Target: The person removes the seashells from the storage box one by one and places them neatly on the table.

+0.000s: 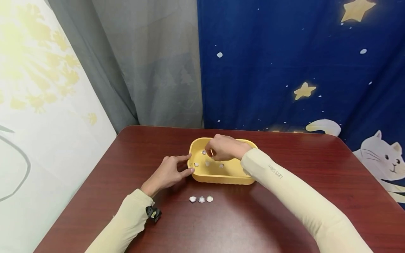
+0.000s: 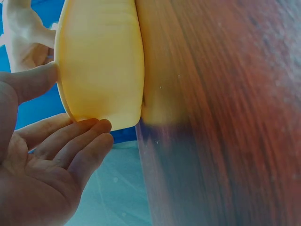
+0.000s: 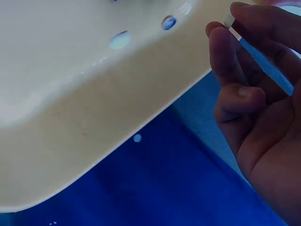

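Note:
A yellow tub [image 1: 221,180] stands on the table with several small pale shells [image 1: 221,166] on its floor. My left hand [image 1: 167,172] holds the tub's left end; in the left wrist view the thumb is at the rim and the fingers lie against the outer wall. Over the tub's inside is my right hand [image 1: 223,147]. Its thumb and finger pinch a small whitish piece [image 3: 229,21], which looks like a shell but is mostly hidden by the fingertips. Two shells, one whitish [image 3: 120,40] and one bluish [image 3: 169,22], lie below that hand.
Three small shells, left [image 1: 193,199], middle [image 1: 201,199] and right [image 1: 210,199], form a row on the dark red table [image 1: 300,168] in front of the tub. A grey and blue curtain [image 1: 253,70] hangs behind the table. A white patterned surface [image 1: 47,140] borders its left side.

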### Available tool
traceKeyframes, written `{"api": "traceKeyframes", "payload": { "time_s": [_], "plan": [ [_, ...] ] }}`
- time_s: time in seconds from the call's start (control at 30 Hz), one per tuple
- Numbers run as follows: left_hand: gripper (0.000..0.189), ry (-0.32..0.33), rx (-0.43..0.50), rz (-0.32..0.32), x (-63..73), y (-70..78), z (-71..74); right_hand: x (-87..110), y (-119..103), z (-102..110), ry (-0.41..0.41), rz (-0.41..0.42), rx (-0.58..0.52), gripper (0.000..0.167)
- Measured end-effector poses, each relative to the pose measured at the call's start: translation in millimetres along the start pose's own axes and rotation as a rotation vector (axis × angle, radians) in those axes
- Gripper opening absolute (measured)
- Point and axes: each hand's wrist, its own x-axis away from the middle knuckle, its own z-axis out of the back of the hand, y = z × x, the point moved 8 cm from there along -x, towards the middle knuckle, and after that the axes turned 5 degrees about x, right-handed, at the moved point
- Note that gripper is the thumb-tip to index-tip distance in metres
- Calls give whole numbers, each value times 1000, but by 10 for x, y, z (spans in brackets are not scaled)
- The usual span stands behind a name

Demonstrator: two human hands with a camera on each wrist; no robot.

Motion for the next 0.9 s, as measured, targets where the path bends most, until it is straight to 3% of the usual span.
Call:
{"api": "traceKeyframes", "payload": {
  "time_s": [0.2, 0.4, 0.9],
  "plan": [
    [60, 5, -9, 5, 4, -12, 13, 115, -104, 43, 34, 42, -24, 11],
    [61, 2, -12, 0, 0, -10, 2, 228, -147, 83, 83, 72, -48, 7],
    [62, -7, 14, 20, -5, -27, -12, 582, -202, 156, 293, 112, -74, 12]
  ]
}}
